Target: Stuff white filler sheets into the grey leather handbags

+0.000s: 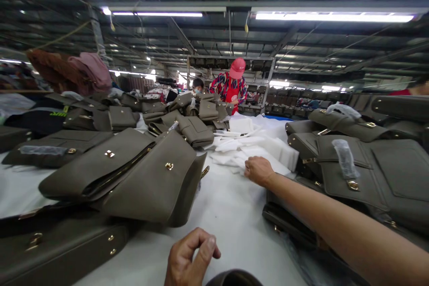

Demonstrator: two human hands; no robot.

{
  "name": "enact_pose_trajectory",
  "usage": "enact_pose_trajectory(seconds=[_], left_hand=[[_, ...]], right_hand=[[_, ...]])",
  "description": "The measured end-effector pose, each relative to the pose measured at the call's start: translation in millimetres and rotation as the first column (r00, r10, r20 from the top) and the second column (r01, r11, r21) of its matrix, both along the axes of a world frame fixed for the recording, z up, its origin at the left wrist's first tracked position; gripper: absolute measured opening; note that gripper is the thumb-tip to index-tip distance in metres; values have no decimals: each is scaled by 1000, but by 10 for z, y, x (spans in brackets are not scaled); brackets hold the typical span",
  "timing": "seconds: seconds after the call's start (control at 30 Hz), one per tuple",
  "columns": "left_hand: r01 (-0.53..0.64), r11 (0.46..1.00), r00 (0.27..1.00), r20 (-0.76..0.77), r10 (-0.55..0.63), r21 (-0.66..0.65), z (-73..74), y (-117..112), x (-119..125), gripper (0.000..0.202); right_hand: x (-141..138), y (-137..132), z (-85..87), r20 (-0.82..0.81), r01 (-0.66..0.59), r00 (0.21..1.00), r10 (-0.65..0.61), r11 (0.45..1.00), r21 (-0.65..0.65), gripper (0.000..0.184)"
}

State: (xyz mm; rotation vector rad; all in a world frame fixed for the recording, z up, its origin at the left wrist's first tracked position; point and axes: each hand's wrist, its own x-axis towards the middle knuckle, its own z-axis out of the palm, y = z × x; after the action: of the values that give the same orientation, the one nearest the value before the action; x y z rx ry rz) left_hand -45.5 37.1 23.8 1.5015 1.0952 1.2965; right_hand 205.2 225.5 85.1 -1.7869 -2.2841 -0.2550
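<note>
My right hand (pixel 259 170) reaches out over the table, its fingers closed at the near edge of a loose pile of white padding sheets (pixel 264 149). Part of the grip is hidden behind its knuckles. Close to me, my left hand (pixel 191 257) is curled with the thumb over the bent fingers, and nothing shows in it. Beside it, a dark rounded edge (pixel 234 278) of some item pokes up at the bottom of the view. To the left lie olive-grey flap handbags (pixel 150 183) with gold clasps, one partly overlapping another.
More handbags (pixel 351 165) are stacked on the right, some with plastic-wrapped parts. A white cover (pixel 231 219) lies over the table. Across it stands a person in a red cap (pixel 237 68); another person (pixel 197 85) is farther back. Brown and pink cloths (pixel 89 71) hang at left.
</note>
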Motion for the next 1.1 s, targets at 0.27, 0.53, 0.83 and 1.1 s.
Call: enact_pose_trajectory(seconds=[0.27,0.53,0.83,1.1], left_hand=[[-82,995,988,133,74,53,146,116,-109,40],[284,959,848,466,-252,0,587,49,-308,69],[382,922,746,612,-263,-69,641,-119,-228,59],[432,897,802,492,-338,-89,592,-137,-170,47]], right_hand=[[44,-326,1024,-725,45,680,-108,993,-106,19],[-481,-1298,1230,-884,-434,467,3,872,-226,22],[-831,-1905,1140,14,-391,905,425,818,422,57],[-928,-2021,795,222,-511,811,541,840,-180,123]])
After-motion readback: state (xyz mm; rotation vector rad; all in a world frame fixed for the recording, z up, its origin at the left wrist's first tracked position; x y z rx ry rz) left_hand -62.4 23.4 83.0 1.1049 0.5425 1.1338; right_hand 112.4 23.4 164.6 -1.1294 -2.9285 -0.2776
